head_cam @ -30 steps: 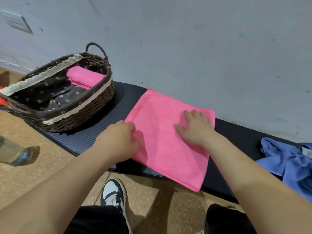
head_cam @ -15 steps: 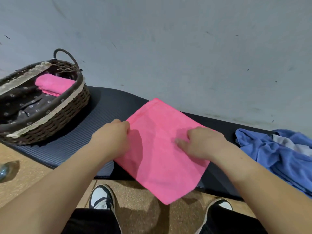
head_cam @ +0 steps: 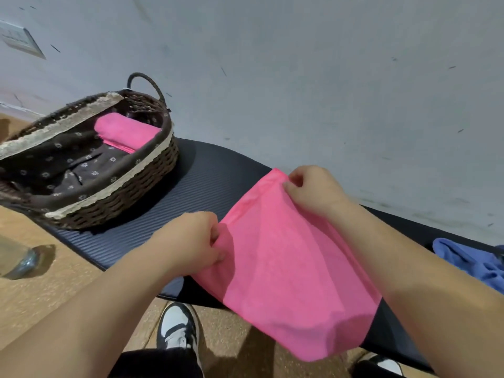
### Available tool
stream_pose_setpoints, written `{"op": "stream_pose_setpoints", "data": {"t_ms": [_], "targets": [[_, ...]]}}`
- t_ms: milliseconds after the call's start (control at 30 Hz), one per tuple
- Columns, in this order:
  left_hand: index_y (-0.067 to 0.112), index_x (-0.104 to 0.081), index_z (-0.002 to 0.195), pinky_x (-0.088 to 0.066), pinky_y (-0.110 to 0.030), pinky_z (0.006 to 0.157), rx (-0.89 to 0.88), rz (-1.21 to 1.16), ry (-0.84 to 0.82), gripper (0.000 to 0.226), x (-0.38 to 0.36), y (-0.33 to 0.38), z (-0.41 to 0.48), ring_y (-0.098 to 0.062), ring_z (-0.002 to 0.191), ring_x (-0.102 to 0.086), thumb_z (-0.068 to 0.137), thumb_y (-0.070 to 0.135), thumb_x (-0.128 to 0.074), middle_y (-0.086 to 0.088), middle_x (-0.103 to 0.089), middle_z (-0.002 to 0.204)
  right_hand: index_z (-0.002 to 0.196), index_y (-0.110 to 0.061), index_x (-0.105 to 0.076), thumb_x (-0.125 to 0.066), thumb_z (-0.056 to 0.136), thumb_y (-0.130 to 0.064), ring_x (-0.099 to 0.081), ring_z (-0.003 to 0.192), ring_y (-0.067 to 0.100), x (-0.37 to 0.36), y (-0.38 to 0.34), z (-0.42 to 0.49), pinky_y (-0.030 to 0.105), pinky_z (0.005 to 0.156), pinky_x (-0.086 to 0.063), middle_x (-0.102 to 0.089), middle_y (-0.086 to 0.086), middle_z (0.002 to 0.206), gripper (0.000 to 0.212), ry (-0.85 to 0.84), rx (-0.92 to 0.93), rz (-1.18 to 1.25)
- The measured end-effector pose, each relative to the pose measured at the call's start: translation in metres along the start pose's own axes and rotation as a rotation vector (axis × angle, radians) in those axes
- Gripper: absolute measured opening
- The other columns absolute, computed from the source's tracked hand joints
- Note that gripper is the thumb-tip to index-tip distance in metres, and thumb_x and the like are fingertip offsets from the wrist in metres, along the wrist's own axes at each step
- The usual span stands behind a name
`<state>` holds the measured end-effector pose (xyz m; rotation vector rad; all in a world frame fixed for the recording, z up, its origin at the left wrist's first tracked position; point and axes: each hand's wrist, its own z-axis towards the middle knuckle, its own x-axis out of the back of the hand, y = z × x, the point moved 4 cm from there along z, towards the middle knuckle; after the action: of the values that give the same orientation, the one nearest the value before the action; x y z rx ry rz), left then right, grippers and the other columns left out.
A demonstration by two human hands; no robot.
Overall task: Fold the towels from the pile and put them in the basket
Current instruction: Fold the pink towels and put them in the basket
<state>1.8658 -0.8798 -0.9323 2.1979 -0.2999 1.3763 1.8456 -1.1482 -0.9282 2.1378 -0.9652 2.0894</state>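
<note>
Between both hands, at the bench's (head_cam: 212,181) near edge, a pink towel (head_cam: 286,268) is stretched, its rounded lower end drooping past the edge over the floor. The left hand (head_cam: 191,241) has its fingers curled tight on the towel's left edge; the right hand (head_cam: 313,189) pinches its far corner between thumb and fingers. To the left on the bench stands the basket (head_cam: 114,192), with a folded towel (head_cam: 125,132) lying at its far end. A blue pile (head_cam: 469,260) lies on the bench at the right. A shoe (head_cam: 177,328) shows on the floor below.
</note>
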Motion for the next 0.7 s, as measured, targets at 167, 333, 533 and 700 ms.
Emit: {"op": "stream_pose_setpoints", "data": {"t_ms": [167, 333, 533, 700], "targets": [[0.020, -0.053, 0.072, -0.056, -0.041, 0.075, -0.009, -0.014, -0.001, 0.035, 0.000, -0.004, -0.002, -0.022, 0.080, -0.063, 0.077, 0.046, -0.075, 0.004, -0.064, 0.078, 0.094, -0.022, -0.075, -0.069, 0.091, -0.031, -0.067, 0.095, 0.022, -0.006, 0.006, 0.020, 0.036, 0.086, -0.055, -0.073, -0.003, 0.096, 0.011, 0.026, -0.105, 0.082], [0.020, -0.057, 0.071, -0.058, -0.041, 0.073, -0.024, -0.048, 0.022, 0.029, 0.004, -0.004, -0.006, -0.021, 0.077, -0.064, 0.074, 0.042, -0.075, 0.006, -0.066, 0.074, 0.074, -0.024, -0.062, -0.070, 0.087, -0.026, -0.065, 0.087, 0.021, -0.007, 0.005, 0.016, 0.038, 0.077, -0.056, -0.066, -0.007, 0.086, 0.015, 0.097, -0.053, 0.058], [0.019, -0.069, 0.083, -0.058, -0.032, 0.071, -0.013, -0.145, -0.028, 0.026, 0.008, -0.009, -0.015, -0.009, 0.073, -0.066, 0.068, 0.031, -0.087, 0.009, -0.070, 0.074, 0.087, -0.024, -0.060, -0.064, 0.089, -0.020, -0.061, 0.075, 0.015, 0.001, -0.006, 0.006, 0.032, 0.068, -0.051, -0.063, -0.009, 0.076, 0.006, 0.208, 0.083, 0.165], [0.012, -0.072, 0.080, -0.042, -0.008, 0.056, 0.007, -0.251, 0.000, 0.021, 0.004, -0.020, -0.023, 0.017, 0.065, -0.060, 0.083, 0.031, -0.081, 0.018, -0.067, 0.063, 0.084, -0.024, -0.069, -0.073, 0.090, -0.024, -0.062, 0.076, 0.014, -0.012, 0.001, 0.014, 0.026, 0.069, -0.045, -0.067, -0.006, 0.079, 0.007, 0.016, -0.026, 0.296]]}}
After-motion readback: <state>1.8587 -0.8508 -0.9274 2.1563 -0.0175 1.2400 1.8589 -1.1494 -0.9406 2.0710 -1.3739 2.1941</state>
